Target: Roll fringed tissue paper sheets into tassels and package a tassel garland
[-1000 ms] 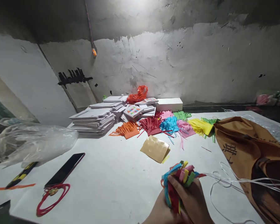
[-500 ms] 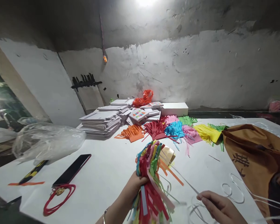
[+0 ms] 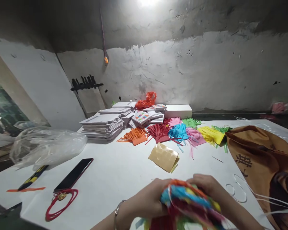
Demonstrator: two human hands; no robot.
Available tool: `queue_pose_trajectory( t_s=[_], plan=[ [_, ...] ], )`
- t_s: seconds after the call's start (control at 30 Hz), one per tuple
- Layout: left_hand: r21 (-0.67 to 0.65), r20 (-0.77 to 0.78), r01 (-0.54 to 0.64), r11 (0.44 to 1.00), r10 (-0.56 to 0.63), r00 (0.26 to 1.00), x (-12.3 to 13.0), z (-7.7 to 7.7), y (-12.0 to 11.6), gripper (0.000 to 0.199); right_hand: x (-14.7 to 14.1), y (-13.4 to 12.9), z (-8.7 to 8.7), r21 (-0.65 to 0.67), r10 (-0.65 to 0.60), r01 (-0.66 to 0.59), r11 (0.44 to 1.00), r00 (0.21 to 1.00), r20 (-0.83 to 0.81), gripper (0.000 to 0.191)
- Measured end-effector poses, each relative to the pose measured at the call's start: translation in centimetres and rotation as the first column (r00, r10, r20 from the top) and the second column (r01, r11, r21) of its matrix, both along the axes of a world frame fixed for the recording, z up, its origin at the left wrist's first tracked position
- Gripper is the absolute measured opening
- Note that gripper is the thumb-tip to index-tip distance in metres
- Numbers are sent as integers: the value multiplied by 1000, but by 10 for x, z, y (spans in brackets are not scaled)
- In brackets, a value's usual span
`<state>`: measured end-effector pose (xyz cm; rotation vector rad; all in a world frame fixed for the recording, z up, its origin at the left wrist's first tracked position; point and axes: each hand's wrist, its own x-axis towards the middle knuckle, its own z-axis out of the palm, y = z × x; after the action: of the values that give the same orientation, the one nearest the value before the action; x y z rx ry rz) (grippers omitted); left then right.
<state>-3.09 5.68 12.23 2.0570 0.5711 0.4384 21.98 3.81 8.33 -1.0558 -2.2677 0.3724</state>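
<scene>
A bundle of coloured paper strips is low in the view, its blue, orange and yellow bend uppermost and its ends hanging toward me, blurred. My left hand is closed around its left side. Against the right side of the bundle, my right hand has its fingers curled over the top; what they pinch is hidden. A thin white line crosses the blue strips. Just beyond my hands lies a folded gold paper piece.
Fringed paper pieces, such as an orange one and a yellow one, lie behind. Stacked white booklets stand back left. A phone, cutter knife and plastic bag lie left; brown cloth and white string lie right.
The bundle has come lower and nearer, tipped over, with its bend toward the right. My right hand has moved left from the outstretched white string to the bundle. The gold paper is now uncovered.
</scene>
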Motion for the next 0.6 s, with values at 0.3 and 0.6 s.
queue_pose_trajectory(
  t_s=[0.3, 0.6],
  plan=[
    [-483, 143, -301, 822, 414, 899, -27, -21, 33, 44, 23, -42, -42, -41, -109, 111, 993, 993, 45, 27],
    [-479, 79, -404, 779, 497, 864, -27, -43, 40, 37, 28, -48, -37, 298, -185, 117, 947, 959, 213, 23]
  ],
)
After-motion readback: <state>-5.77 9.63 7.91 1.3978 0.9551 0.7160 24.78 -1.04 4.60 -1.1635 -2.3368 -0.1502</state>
